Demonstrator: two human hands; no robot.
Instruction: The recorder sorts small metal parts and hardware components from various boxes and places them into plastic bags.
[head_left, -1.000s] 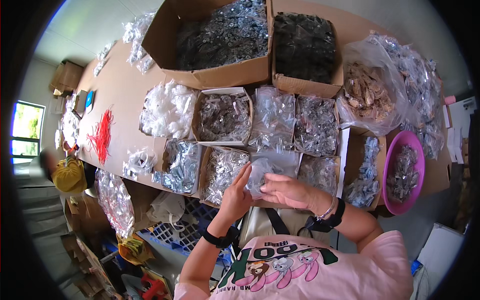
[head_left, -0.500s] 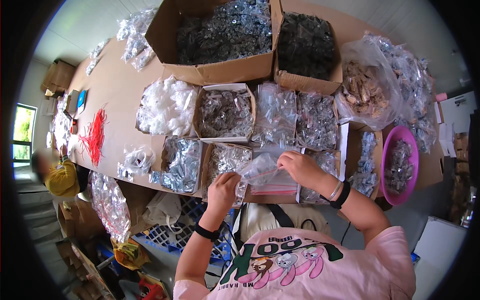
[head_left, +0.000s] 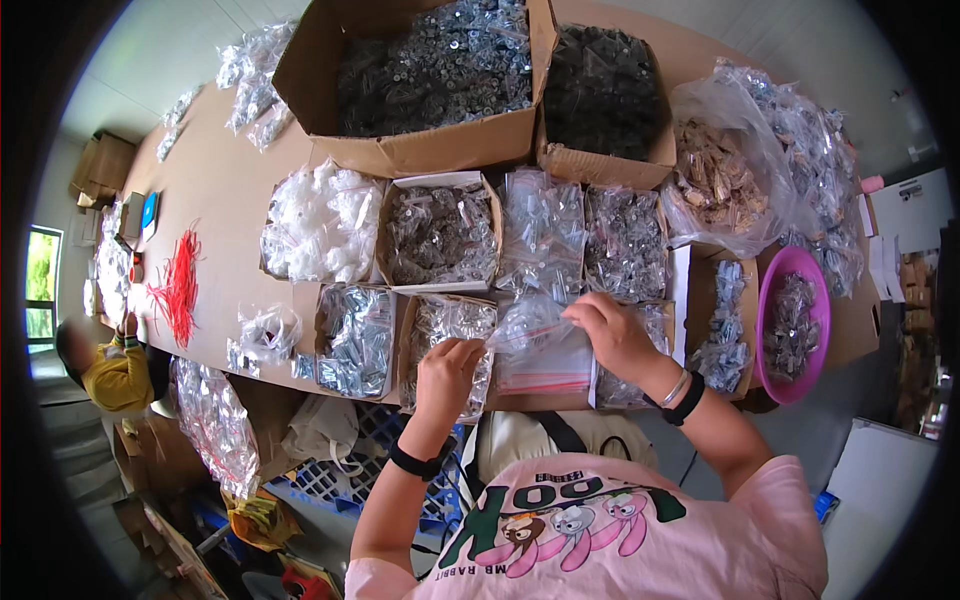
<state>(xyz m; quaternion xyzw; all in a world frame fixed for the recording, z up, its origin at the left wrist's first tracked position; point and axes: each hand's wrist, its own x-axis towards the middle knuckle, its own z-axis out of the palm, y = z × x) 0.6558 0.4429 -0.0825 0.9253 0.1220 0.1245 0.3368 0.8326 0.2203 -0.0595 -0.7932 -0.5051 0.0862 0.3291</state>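
Between my two hands a clear zip bag (head_left: 528, 325) with a red seal line is stretched. My left hand (head_left: 447, 372) pinches its left end, above a box of small shiny packets (head_left: 452, 318). Its right end is pinched in my right hand (head_left: 612, 330). Small contents may be inside the bag, but I cannot make them out. Just below it lies a stack of flat clear bags (head_left: 545, 375) with red seal lines, at the table's near edge. A box of bagged metal parts (head_left: 354, 345) stands left of my left hand.
Large cartons of washers (head_left: 440, 75) and dark parts (head_left: 605, 95) stand at the back. Rightward are a bag of tan pieces (head_left: 722, 185), a box of metal packets (head_left: 728, 320) and a pink basin (head_left: 822, 335). Red ties (head_left: 180, 285) and a person in yellow (head_left: 118, 378) are leftward.
My right hand has moved slightly right and down, and the bag between my hands is pulled flatter. The view has shifted a little. Both hands keep their pinch.
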